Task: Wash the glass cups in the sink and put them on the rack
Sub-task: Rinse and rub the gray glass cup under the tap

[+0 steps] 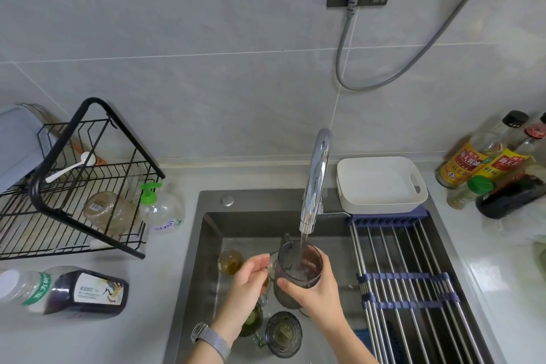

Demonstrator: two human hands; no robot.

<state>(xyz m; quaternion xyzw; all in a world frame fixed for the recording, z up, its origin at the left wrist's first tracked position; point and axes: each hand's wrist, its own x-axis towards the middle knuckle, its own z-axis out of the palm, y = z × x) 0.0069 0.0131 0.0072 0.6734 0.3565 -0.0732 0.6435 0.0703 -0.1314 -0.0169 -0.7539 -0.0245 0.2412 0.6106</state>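
Rack: we see the black wire rack (88,186) on the desk (165,281) at the sink's left edge, already holding a jar on its side.
Waiting cups: an amber cup (231,260) stands on the sink (212,245) floor near the left wall; a green cup (251,319) and a ribbed grey cup (283,334) lie near the front edge.
Left hand: our left hand (251,278) hovers just left of the held glass, fingers loosely curled; whether they touch it we cannot tell.
Held glass: the smoky ribbed glass cup (298,272) stands upright, mouth up, under the tap (316,180), water running in.
Right hand: our right hand (313,289) grips the glass from the right, thumb across its front, fingers wrapped round the far side.
Key relation: the rack lies well to the left of the glass, so we judge the left hand is nearer for placing it.
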